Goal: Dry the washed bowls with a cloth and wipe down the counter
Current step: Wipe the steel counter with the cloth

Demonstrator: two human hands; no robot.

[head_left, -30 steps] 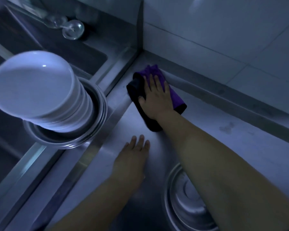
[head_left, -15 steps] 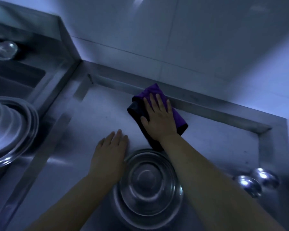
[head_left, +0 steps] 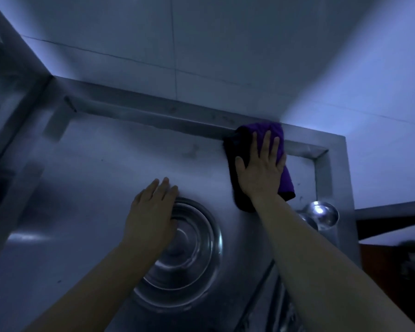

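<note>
Purple cloth (head_left: 277,134) under flat right hand (head_left: 261,171) | left hand (head_left: 151,216) flat, open, over steel bowl (head_left: 189,259)

A broad stretch of bare steel counter (head_left: 110,168) lies open from nine to eleven o'clock of the upturned metal bowl (head_left: 185,255). The raised back ledge (head_left: 153,113) closes off twelve o'clock, and the side rim (head_left: 324,178) closes three. Two small shiny bowls (head_left: 321,215) crowd the corner at three o'clock, just beside the purple cloth (head_left: 285,178).
</note>
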